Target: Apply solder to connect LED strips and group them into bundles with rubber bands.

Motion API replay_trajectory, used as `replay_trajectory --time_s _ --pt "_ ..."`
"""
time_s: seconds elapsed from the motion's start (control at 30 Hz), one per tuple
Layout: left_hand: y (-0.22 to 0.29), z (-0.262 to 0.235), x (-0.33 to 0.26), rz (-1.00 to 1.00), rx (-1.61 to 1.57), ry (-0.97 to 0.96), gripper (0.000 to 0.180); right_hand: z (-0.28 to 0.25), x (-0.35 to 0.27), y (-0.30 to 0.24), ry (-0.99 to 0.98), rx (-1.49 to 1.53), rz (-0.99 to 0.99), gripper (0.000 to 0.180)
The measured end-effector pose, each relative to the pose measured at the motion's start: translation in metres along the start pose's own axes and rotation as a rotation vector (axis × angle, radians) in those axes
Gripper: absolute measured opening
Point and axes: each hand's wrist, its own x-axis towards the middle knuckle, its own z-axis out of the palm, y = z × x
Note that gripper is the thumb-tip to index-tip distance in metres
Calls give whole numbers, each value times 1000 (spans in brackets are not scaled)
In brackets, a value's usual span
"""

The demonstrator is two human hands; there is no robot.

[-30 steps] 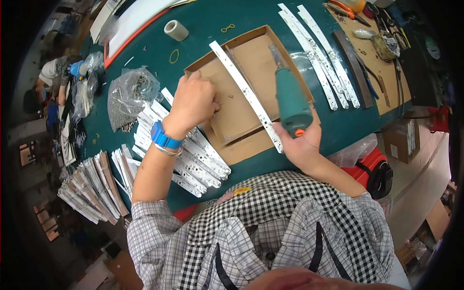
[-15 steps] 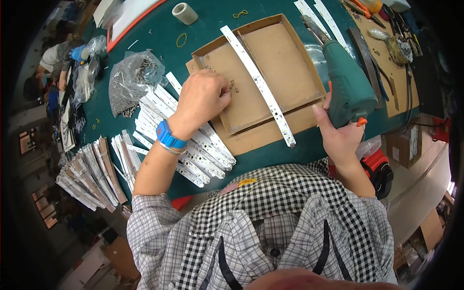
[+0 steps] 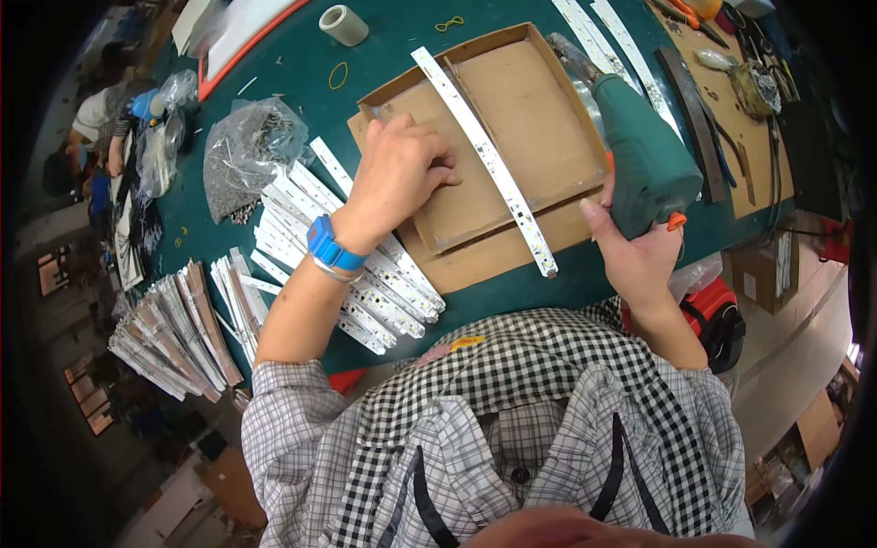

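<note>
1. the left hand (image 3: pixel 400 173) rests knuckles-up inside the shallow cardboard tray (image 3: pixel 539 119), fingers curled onto its floor; whether it pinches anything, i cannot tell.
2. the right hand (image 3: pixel 635 251) is wrapped tight around the grip of a green power screwdriver (image 3: pixel 644 160), at 3 o'clock from the tray.
3. a long white led strip (image 3: pixel 484 160) lies slantwise across the tray, between both hands.
4. at 8 o'clock from the left hand sits a heap of white strips (image 3: pixel 352 247); at 10 o'clock, a clear bag of screws (image 3: pixel 247 151).
</note>
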Motion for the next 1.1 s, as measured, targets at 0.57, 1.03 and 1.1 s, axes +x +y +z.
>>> replay_trajectory --time_s 0.57,1.03,1.1 --pt "68 -28 -30 46 -801 344 19 29 14 -35 -153 416 285 16" --pt "83 -28 -22 327 -246 419 35 33 17 -31 -184 369 299 31" --pt "82 -28 -23 247 -343 383 29 34 16 -28 -197 349 300 25"
